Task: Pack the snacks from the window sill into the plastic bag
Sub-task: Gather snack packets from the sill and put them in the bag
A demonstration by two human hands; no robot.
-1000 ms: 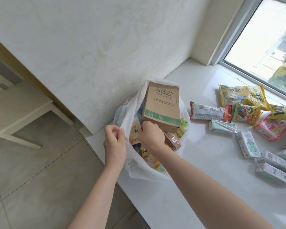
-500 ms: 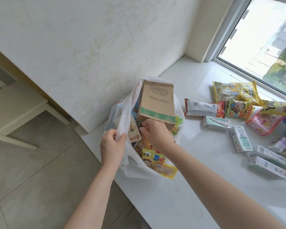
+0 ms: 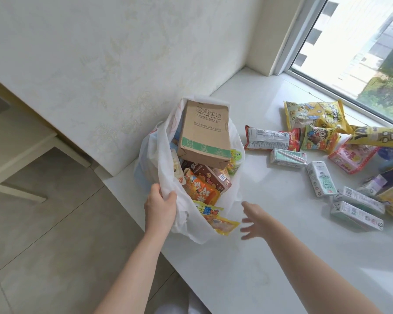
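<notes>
Left hand (image 3: 160,206) pinches plastic bag (image 3: 159,155) rim at centre frame, right hand (image 3: 255,219) open and empty — keep the mouth wide, then reach right for the snacks (image 3: 273,137) on the window sill (image 3: 270,257).

Brown box (image 3: 204,134) reads "Smart safety socket" (other print illegible).

The left hand (image 3: 160,206) grips the near rim of the thin white plastic bag (image 3: 161,150), forearm stretched forward, while the right hand (image 3: 255,219) hovers just right of that bag, fingers spread, holding nothing.
</notes>
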